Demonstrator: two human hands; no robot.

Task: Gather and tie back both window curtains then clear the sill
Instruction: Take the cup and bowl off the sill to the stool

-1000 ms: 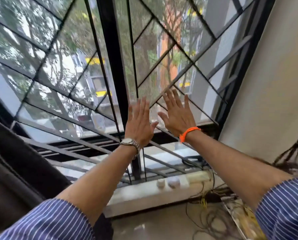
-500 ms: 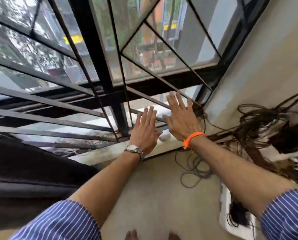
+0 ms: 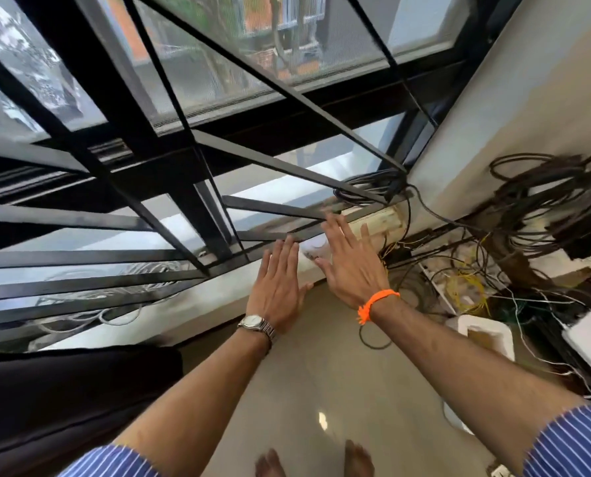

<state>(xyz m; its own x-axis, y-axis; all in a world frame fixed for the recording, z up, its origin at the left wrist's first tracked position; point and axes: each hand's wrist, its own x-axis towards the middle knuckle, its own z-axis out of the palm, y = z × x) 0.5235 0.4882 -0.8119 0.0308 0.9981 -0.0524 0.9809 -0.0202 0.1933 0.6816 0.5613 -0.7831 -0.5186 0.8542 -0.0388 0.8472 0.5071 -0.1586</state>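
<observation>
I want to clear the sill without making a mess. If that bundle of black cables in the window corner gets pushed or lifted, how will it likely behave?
The black cables lie in loose loops, so they are probably floppy and would sag rather than lift as one piece. One strand runs off along the wall toward the larger cable tangle, so pulling would likely drag or snag. Pushed along the sill, they would probably slide and bunch, not roll.

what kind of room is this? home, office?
Probably a lived-in room of a home or small office, at a barred window with a pale sill. A tangle of cables fills the right corner, beside a white box. Bare feet on smooth flooring hint at home.
</observation>
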